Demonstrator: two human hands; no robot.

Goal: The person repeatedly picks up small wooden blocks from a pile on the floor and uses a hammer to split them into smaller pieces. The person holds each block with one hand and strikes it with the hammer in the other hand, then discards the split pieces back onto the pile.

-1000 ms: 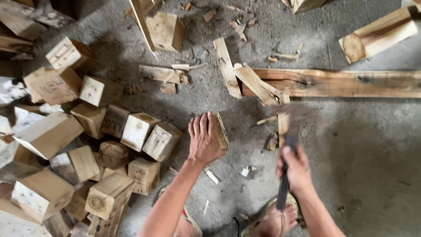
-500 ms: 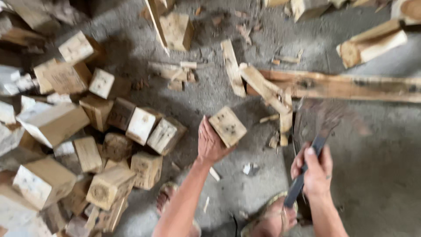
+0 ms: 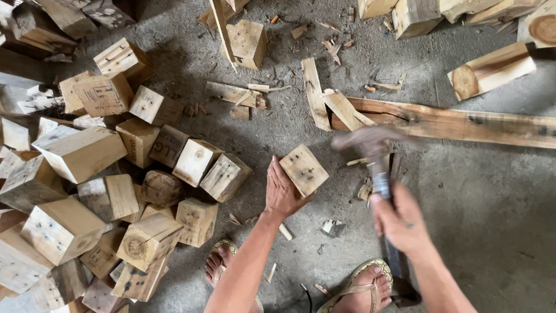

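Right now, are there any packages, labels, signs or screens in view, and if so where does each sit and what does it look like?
No packages, signs or screens show.
Stamped block: upper left of the heap, pale squarish wood, faint dark stamped marking on its top face.
Second stamped block: middle of the heap, darker brown face with black stamped marks.
Block in the left hand: held block is plain pale wood with small nail holes, no marking.
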